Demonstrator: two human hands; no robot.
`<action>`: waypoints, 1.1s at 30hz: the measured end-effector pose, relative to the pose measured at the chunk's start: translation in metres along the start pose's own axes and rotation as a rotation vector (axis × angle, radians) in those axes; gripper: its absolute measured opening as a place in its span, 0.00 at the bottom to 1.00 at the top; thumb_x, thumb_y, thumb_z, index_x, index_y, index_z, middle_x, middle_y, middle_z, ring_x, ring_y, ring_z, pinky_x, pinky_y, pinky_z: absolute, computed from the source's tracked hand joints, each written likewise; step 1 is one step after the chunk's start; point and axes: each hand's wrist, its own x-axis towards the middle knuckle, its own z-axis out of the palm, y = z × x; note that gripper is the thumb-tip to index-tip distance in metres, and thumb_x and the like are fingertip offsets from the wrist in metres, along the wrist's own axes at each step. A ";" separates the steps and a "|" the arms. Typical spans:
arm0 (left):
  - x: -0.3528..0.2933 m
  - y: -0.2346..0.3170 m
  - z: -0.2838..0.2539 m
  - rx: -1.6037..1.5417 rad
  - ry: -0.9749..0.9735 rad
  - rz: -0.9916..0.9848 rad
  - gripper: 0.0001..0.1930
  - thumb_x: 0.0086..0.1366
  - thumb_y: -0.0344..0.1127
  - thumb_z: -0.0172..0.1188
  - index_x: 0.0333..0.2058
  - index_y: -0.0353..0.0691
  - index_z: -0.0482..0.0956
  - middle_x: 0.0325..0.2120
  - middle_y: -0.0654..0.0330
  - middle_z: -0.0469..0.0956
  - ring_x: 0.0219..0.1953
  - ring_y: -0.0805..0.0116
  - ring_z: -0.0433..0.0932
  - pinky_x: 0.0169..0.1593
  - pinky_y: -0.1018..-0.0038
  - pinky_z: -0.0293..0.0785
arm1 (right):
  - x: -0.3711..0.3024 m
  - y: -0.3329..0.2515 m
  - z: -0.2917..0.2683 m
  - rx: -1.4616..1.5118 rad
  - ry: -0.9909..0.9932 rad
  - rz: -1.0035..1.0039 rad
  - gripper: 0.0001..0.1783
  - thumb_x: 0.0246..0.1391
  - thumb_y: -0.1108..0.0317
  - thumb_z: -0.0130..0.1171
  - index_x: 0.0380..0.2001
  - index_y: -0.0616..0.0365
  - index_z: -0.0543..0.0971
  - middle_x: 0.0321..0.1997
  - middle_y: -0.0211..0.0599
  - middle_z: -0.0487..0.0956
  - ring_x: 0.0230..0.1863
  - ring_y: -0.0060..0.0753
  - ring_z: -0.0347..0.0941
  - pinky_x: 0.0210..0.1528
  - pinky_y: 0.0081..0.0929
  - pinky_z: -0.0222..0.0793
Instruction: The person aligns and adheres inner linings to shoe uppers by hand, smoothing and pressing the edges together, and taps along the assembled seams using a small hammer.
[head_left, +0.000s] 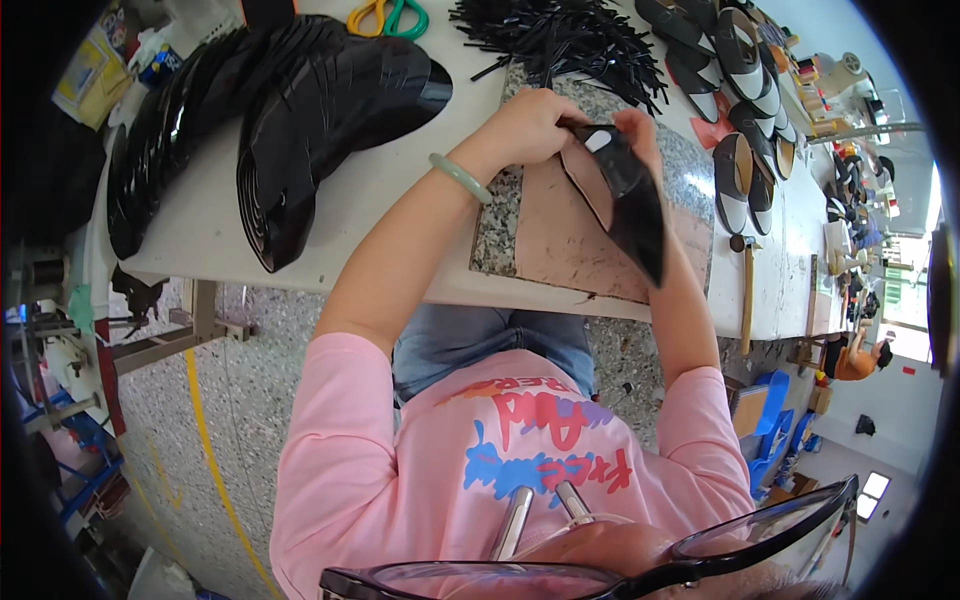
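A glossy black shoe upper (632, 205) with a tan lining hangs between my hands, its pointed end toward me, tilted over the stone slab. My left hand (540, 125), with a pale green bangle on the wrist, pinches the upper's far left edge. At the far right edge my right hand (642, 138) grips it too; the upper covers part of that palm. Beneath lies a speckled granite slab (493, 235) with a worn, pinkish-brown sheet (545, 225) over much of it.
Left on the white table lie fanned stacks of black shoe pieces (340, 110), with yellow-and-green-handled scissors (388, 17) beyond. A heap of black strips (560, 40) sits past the slab. Rightward are several black-and-white shoes (735, 170) and a hammer (747, 290). Another person (855, 360) works farther right.
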 end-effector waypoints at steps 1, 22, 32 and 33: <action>-0.003 -0.003 0.000 -0.093 0.037 0.021 0.19 0.49 0.24 0.57 0.42 0.38 0.82 0.35 0.51 0.82 0.38 0.63 0.81 0.44 0.72 0.75 | 0.010 -0.016 -0.002 0.490 0.049 0.236 0.22 0.47 0.83 0.57 0.49 0.61 0.73 0.33 0.32 0.77 0.35 0.26 0.72 0.40 0.22 0.70; -0.075 0.132 0.016 -0.808 0.289 -0.051 0.12 0.66 0.27 0.53 0.47 0.32 0.75 0.42 0.56 0.78 0.45 0.67 0.76 0.51 0.74 0.70 | -0.034 -0.148 -0.131 -0.146 0.310 -0.999 0.20 0.38 0.71 0.65 0.40 0.57 0.79 0.37 0.31 0.81 0.40 0.32 0.76 0.42 0.32 0.62; -0.066 0.144 0.034 -0.718 0.223 0.076 0.07 0.69 0.34 0.53 0.39 0.36 0.74 0.33 0.70 0.73 0.34 0.84 0.66 0.38 0.84 0.64 | -0.073 -0.120 -0.116 0.781 -0.016 0.098 0.13 0.61 0.64 0.56 0.45 0.60 0.77 0.37 0.23 0.77 0.41 0.14 0.68 0.43 0.17 0.65; -0.066 0.137 0.036 -0.526 0.217 0.105 0.07 0.69 0.34 0.54 0.37 0.36 0.73 0.32 0.69 0.73 0.33 0.84 0.66 0.36 0.84 0.63 | -0.078 -0.115 -0.113 0.887 -0.172 0.166 0.13 0.60 0.64 0.58 0.44 0.60 0.77 0.35 0.21 0.76 0.40 0.12 0.67 0.42 0.16 0.65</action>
